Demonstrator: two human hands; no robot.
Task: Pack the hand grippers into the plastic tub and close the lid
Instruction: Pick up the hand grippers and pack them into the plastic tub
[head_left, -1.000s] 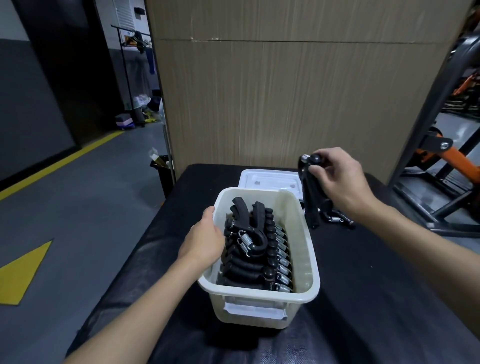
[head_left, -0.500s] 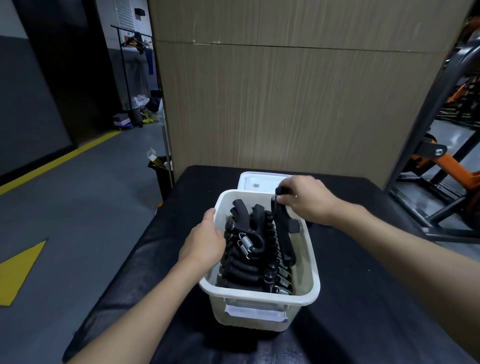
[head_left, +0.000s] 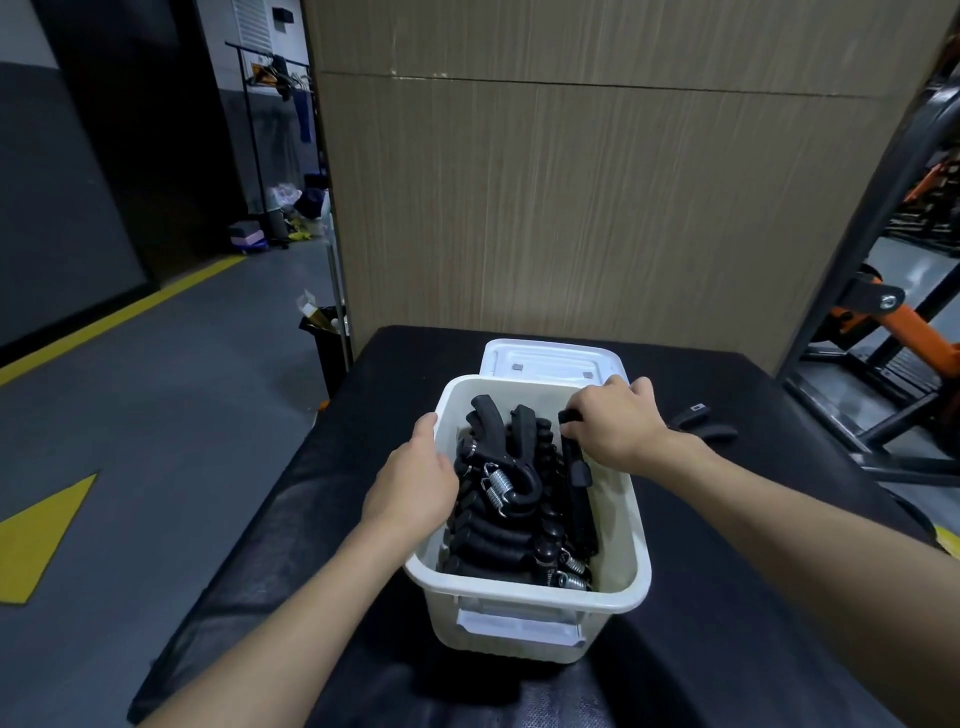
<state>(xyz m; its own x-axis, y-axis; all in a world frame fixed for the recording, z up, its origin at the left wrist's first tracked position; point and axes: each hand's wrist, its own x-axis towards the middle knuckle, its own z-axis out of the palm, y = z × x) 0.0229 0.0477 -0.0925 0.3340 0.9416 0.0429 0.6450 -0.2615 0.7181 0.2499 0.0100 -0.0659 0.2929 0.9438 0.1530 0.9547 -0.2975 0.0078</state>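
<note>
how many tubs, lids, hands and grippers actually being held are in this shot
tub: 1
lid: 1
hands: 2, left hand and right hand
hand gripper held by the right hand: 1
total: 5
The packed grippers in the tub overlap too much to count.

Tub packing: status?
Done: a row of hand grippers lies in the tub. In hand: right hand holds another gripper against the right wall; left hand grips the rim. Left: the loose gripper on the table, then the lid behind the tub.
</note>
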